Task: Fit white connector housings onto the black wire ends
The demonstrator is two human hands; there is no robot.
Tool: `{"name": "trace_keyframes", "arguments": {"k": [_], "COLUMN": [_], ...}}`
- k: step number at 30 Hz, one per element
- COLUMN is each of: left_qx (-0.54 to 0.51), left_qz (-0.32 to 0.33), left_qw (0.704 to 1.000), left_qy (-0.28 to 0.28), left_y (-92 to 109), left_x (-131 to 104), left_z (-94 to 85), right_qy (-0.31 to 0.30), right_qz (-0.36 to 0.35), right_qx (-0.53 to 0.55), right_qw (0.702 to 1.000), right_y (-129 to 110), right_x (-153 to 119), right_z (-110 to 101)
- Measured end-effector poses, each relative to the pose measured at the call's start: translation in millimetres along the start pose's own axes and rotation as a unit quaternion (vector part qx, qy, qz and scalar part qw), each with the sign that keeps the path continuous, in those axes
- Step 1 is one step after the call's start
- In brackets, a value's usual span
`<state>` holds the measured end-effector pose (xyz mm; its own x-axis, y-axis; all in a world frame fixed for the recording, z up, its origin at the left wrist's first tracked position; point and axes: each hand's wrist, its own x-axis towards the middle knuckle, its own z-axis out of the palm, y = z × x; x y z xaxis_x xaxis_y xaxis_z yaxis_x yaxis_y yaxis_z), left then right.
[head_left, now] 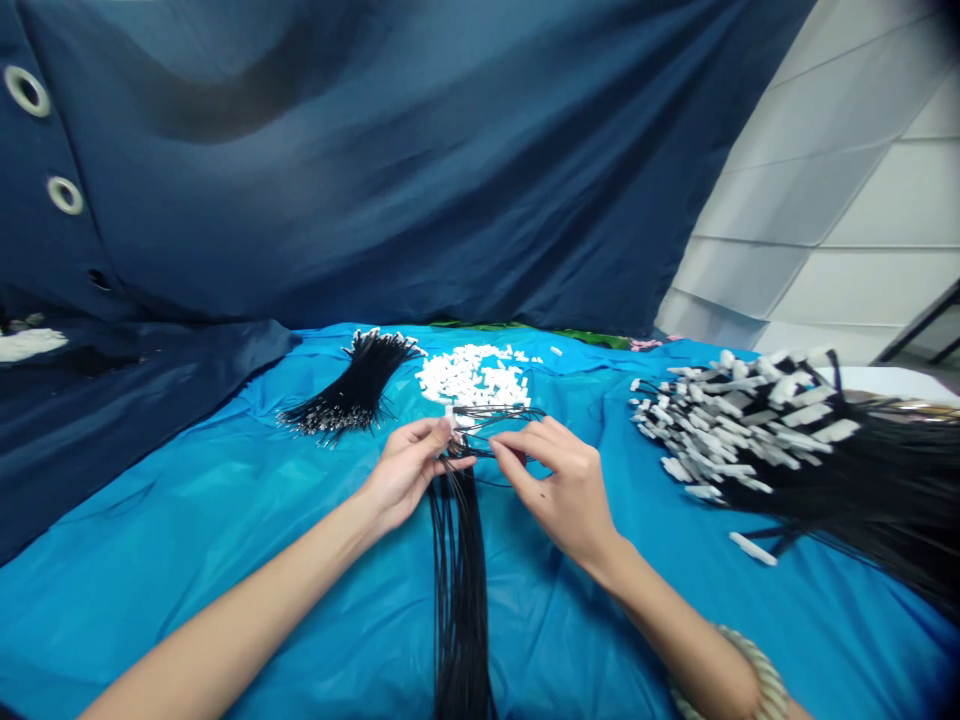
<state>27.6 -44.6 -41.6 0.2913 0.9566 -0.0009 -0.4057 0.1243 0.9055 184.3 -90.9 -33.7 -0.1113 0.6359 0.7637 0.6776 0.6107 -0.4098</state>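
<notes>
Black wire bundles number three, one meeting two hands.

A single camera worn on the person's head looks forward and down across a wrinkled bright-blue sheet, with the bare left hand and bare right hand near at centre frame and a draped navy-blue fabric curtain beyond.
</notes>
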Motion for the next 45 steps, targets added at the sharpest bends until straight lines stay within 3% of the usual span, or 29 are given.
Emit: {"name": "trace_keyframes", "arguments": {"k": [10, 22, 25, 31, 36, 42, 45], "left_qx": [0.016, -0.005, -0.017, -0.067, -0.084, -0.08, -0.077], "left_qz": [-0.018, -0.032, -0.033, -0.018, -0.019, -0.022, -0.023], "left_qw": [0.999, 0.999, 0.999, 0.996, 0.994, 0.995, 0.995], "left_qy": [-0.036, -0.033, -0.023, 0.062, 0.06, 0.049, 0.065], "left_y": [-5.7, -9.8, -9.5, 0.8, 4.7, 2.8, 2.5], "left_x": [-0.5, 0.0, 4.2, 11.8, 11.8, 10.8, 11.0], "left_z": [-0.2, 0.3, -2.0, -9.7, -8.9, -8.2, -8.0], "right_qy": [-0.024, -0.007, -0.017, -0.054, -0.071, -0.039, -0.01], "right_qz": [-0.008, -0.032, -0.043, -0.154, -0.212, -0.215, -0.169], "right_qx": [-0.006, -0.044, -0.034, -0.071, -0.111, -0.079, 0.001], "right_qw": [1.0, 0.998, 0.998, 0.984, 0.968, 0.973, 0.986], "right_y": [2.3, 1.6, 1.7, -2.4, -1.2, 0.1, -2.2], "right_x": [-6.3, -10.4, -8.5, -6.0, -9.0, -9.5, -7.1], "right_z": [8.6, 15.7, 14.5, 7.5, 8.9, 12.4, 9.9]}}
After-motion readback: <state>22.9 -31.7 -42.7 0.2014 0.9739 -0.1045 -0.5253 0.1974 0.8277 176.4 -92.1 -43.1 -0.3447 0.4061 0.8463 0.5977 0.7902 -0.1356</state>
